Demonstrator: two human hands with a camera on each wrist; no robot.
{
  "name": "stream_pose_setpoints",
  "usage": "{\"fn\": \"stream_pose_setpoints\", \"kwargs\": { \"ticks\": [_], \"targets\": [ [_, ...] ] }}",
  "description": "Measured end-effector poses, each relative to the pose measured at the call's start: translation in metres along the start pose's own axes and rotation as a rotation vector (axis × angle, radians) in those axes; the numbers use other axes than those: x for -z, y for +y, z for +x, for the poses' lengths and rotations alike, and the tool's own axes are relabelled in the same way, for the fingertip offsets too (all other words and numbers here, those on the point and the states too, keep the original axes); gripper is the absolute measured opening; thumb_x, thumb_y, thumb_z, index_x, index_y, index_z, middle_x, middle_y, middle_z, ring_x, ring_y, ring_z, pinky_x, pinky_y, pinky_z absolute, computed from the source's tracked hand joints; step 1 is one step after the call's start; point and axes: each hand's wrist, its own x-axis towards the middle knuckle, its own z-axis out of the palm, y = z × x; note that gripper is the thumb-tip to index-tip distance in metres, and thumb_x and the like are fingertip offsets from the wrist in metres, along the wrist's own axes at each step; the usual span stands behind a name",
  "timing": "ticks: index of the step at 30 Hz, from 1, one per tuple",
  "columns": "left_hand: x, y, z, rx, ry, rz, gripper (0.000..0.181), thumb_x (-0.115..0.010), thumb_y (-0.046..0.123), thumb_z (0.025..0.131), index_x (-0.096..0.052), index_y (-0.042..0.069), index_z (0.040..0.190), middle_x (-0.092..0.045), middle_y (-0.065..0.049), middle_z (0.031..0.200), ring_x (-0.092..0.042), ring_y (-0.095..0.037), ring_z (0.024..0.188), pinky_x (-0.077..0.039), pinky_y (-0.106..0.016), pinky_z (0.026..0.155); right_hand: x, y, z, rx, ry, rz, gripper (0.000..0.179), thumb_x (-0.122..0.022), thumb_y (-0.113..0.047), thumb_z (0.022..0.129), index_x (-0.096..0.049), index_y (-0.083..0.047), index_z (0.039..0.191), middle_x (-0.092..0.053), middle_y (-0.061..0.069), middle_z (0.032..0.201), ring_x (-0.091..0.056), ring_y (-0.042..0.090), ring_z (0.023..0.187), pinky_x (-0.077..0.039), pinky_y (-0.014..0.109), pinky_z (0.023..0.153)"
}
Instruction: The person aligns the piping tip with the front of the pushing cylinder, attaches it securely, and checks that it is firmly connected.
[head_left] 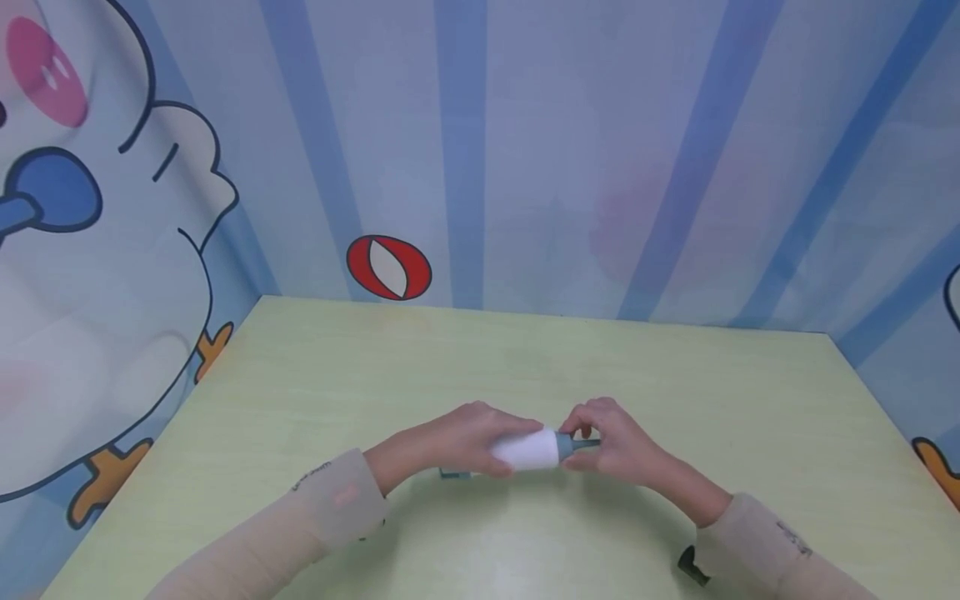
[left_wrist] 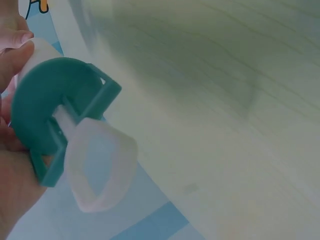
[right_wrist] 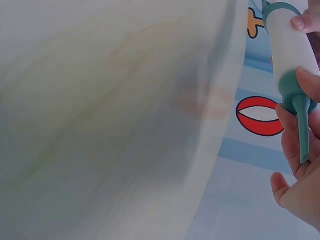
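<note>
A white icing syringe [head_left: 528, 451] is held lengthwise between both hands, low over the table. My left hand [head_left: 474, 437] grips its barrel, thumb on the near side. In the left wrist view, the teal finger flange [left_wrist: 37, 107] and the white ring handle [left_wrist: 127, 167] of the plunger stick out behind that hand. At the other end, fingers and thumb of my right hand [head_left: 621, 442] pinch the teal cap at the base of the nozzle. The slim tapered nozzle [right_wrist: 303, 132] points into the right palm.
The pale yellow-green table [head_left: 525, 358] runs back to a wall [head_left: 540, 167] printed with blue stripes and cartoon figures. A small dark object [head_left: 692, 565] shows beside the right sleeve.
</note>
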Motion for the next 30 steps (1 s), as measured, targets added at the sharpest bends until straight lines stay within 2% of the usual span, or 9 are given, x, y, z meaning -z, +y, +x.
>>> {"fn": "stream_pose_setpoints", "kwargs": {
  "ticks": [4,10,18,24,30],
  "targets": [
    [0.004,-0.007,0.005,0.059,0.006,-0.014,0.056,-0.072,0.027,0.072,-0.051,0.022,0.124,-0.058,0.007,0.115,-0.053,-0.008,0.092,-0.045,-0.024,0.079,-0.002,0.002,0.008,-0.052,-0.021,-0.014,0.024,-0.077,-0.012,0.064,-0.060,-0.017,0.081,-0.059,-0.008,0.077,-0.046,0.011,0.073,-0.035,0.028,0.068],
    [0.013,-0.019,0.012,0.149,0.009,-0.060,0.051,-0.073,0.027,0.071,-0.055,0.023,0.118,-0.059,0.007,0.108,-0.051,-0.010,0.089,-0.044,-0.027,0.078,-0.003,0.010,0.025,-0.114,-0.085,0.028,0.021,-0.072,-0.011,0.070,-0.059,-0.014,0.086,-0.061,-0.002,0.086,-0.048,0.012,0.073,-0.041,0.024,0.062],
    [0.017,-0.041,0.020,0.204,-0.005,-0.106,0.051,-0.073,0.025,0.072,-0.055,0.021,0.119,-0.058,0.004,0.112,-0.051,-0.013,0.093,-0.044,-0.032,0.082,-0.017,0.028,0.043,-0.195,-0.117,0.091,0.021,-0.070,-0.015,0.074,-0.058,-0.014,0.091,-0.059,-0.001,0.083,-0.049,0.012,0.069,-0.044,0.023,0.058],
    [0.024,-0.056,0.030,0.248,-0.026,-0.095,0.050,-0.073,0.022,0.071,-0.056,0.020,0.118,-0.058,0.003,0.113,-0.050,-0.015,0.095,-0.043,-0.035,0.086,-0.023,0.029,0.060,-0.246,-0.121,0.107,0.022,-0.069,-0.012,0.074,-0.058,-0.011,0.092,-0.059,0.001,0.081,-0.049,0.013,0.070,-0.043,0.025,0.059],
    [0.033,-0.065,0.038,0.290,-0.044,-0.106,0.052,-0.074,0.019,0.071,-0.056,0.019,0.119,-0.056,0.002,0.116,-0.048,-0.016,0.098,-0.043,-0.037,0.087,-0.024,0.030,0.074,-0.292,-0.122,0.097,0.023,-0.070,-0.010,0.073,-0.059,-0.008,0.092,-0.059,0.003,0.082,-0.050,0.014,0.072,-0.042,0.025,0.063]
  ]
}}
